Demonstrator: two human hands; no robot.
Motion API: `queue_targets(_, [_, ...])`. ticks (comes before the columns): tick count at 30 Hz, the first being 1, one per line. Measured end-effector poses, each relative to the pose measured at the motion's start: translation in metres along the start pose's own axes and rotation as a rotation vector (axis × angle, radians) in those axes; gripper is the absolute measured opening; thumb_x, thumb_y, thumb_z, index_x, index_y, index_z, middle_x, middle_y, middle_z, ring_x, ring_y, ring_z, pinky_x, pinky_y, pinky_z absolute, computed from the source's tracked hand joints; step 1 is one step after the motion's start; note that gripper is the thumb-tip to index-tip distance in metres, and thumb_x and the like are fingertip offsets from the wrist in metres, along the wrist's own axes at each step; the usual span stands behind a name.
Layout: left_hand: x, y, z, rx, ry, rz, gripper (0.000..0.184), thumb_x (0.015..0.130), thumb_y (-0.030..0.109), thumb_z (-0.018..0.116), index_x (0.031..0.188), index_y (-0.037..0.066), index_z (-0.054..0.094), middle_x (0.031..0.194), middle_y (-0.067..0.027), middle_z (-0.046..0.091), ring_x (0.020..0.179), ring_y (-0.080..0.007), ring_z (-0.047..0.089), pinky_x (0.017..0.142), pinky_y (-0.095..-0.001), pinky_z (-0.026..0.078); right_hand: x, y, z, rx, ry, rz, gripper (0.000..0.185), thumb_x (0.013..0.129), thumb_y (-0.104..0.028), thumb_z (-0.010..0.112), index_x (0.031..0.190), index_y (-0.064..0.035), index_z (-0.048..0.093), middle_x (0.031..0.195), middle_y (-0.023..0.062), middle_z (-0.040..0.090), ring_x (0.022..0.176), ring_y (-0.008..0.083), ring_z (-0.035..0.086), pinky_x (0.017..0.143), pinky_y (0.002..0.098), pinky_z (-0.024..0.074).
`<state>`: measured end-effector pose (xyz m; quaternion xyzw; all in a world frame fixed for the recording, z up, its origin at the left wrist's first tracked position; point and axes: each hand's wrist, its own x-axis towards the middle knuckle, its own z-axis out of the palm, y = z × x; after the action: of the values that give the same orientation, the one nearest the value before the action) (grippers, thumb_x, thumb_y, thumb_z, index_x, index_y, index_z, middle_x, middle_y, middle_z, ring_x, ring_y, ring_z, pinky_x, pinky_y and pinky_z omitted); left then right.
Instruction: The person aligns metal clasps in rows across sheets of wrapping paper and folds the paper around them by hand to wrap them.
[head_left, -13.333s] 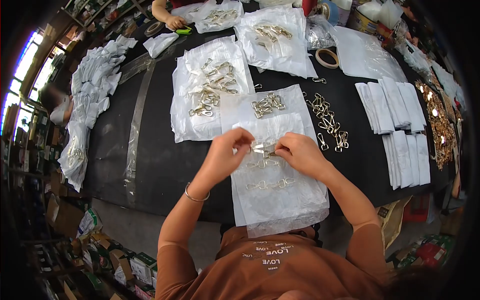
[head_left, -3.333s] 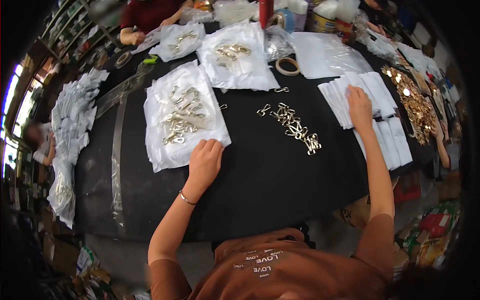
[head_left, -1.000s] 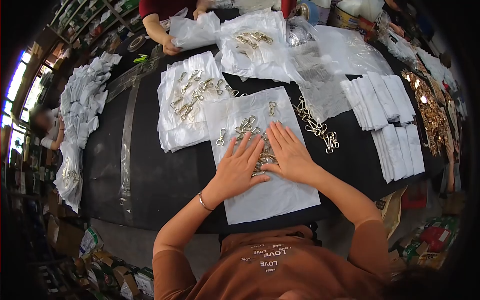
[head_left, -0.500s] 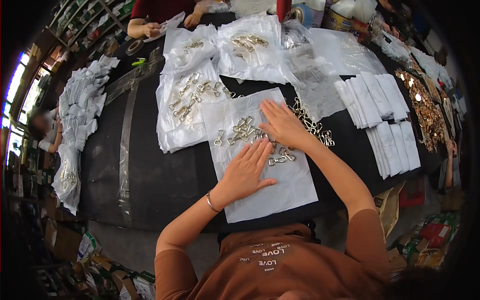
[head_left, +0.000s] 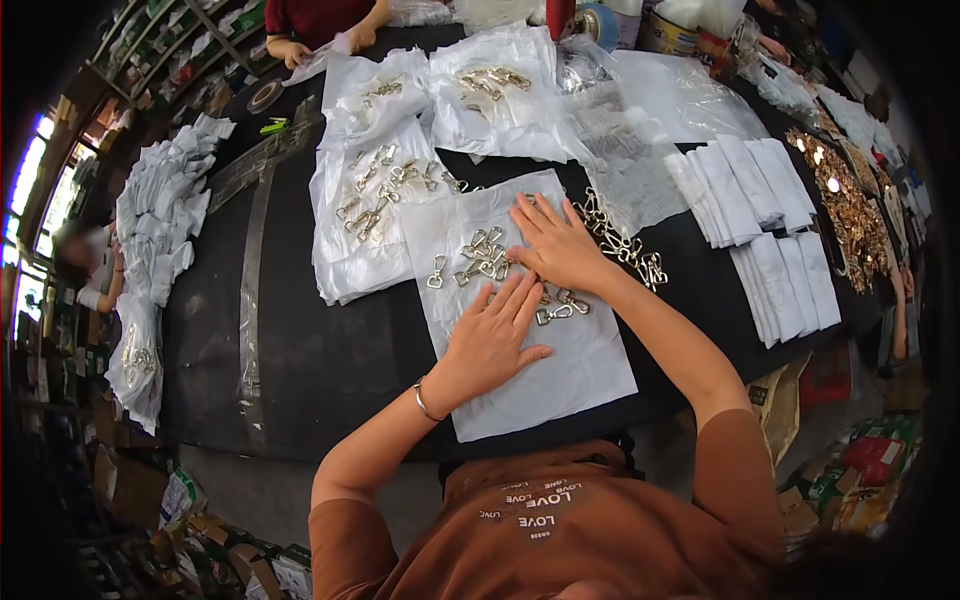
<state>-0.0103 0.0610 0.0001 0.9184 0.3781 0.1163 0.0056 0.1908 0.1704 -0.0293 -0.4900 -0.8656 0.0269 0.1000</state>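
Observation:
Both my hands lie flat over a white plastic sheet (head_left: 545,390) on the black table. Under and around them are several metal swivel snap hooks (head_left: 483,252). My left hand (head_left: 492,338), with a bracelet at the wrist, has its fingers stretched out over the lower hooks. My right hand (head_left: 560,245) is spread just above and to the right, its fingers pointing up and left; the two hands nearly touch. Some hooks are hidden beneath the palms. A pile of loose snap hooks (head_left: 625,250) rests on the table just right of my right hand.
White bags with hooks on them (head_left: 375,225) lie beyond the sheet. Folded white bags (head_left: 785,285) are stacked at the right, and filled white bags (head_left: 155,210) line the left. A tape roll (head_left: 265,95) sits at the far left. Another person's hands (head_left: 290,52) handle plastic across the table.
My right hand has shifted slightly left over the hooks, and my left hand hardly moved. Across the table, the other person's hands have moved closer together.

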Motion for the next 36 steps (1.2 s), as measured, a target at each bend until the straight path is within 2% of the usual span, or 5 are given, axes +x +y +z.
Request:
queue_targets(5, [0.009, 0.008, 0.009, 0.019, 0.09, -0.039, 0.086, 0.1, 0.062, 0.053, 0.156, -0.002, 0.042, 0.166, -0.0174, 0.042, 0.155, -0.0328, 0.037, 0.125, -0.0476, 0.029, -0.009, -0.002, -0.007, 0.463, 0.106, 0.094, 0.069, 0.108, -0.056, 0.043, 0.157, -0.0075, 0.048, 0.168, 0.0151, 0.038, 0.157, 0.038, 0.032, 0.125, 0.0581, 0.0225])
queue_targets(21, [0.003, -0.045, 0.002, -0.159, 0.102, -0.103, 0.059, 0.105, 0.038, 0.055, 0.151, 0.001, 0.051, 0.164, -0.0173, 0.044, 0.158, -0.038, 0.031, 0.127, -0.0471, 0.026, -0.024, -0.025, 0.0, 0.151, 0.403, -0.009, 0.039, 0.103, -0.033, 0.059, 0.134, -0.0111, 0.066, 0.151, 0.0112, 0.056, 0.142, 0.0335, 0.049, 0.116, 0.0491, 0.0369])
queue_targets(25, [-0.009, -0.056, -0.024, -0.616, 0.272, -0.271, 0.045, 0.098, 0.019, 0.065, 0.141, 0.007, 0.062, 0.154, -0.0168, 0.053, 0.146, -0.0377, 0.047, 0.117, -0.0423, 0.041, -0.06, -0.03, -0.033, 0.456, 0.239, -0.134, 0.019, 0.097, -0.017, 0.065, 0.114, -0.0125, 0.07, 0.128, 0.0051, 0.064, 0.117, 0.0263, 0.058, 0.102, 0.0409, 0.0436])
queue_targets(30, [-0.052, -0.032, -0.03, -0.279, 0.163, -0.411, 0.031, 0.087, 0.005, 0.073, 0.117, 0.007, 0.07, 0.109, -0.0098, 0.063, 0.089, -0.0273, 0.057, 0.083, -0.0376, 0.05, -0.089, -0.071, -0.043, 0.351, 0.101, -0.267, 0.011, 0.092, -0.013, 0.068, 0.103, -0.0115, 0.069, 0.103, 0.0031, 0.061, 0.095, 0.0235, 0.057, 0.091, 0.0353, 0.0439])
queue_targets(36, [-0.065, -0.015, -0.027, -0.355, 0.218, -0.356, 0.029, 0.086, 0.005, 0.073, 0.115, 0.007, 0.069, 0.1, -0.008, 0.059, 0.084, -0.026, 0.055, 0.079, -0.0359, 0.049, -0.098, -0.084, -0.038, 0.344, 0.044, -0.257, 0.009, 0.09, -0.01, 0.068, 0.099, -0.0114, 0.065, 0.097, 0.0036, 0.058, 0.09, 0.0237, 0.055, 0.088, 0.0354, 0.0439])
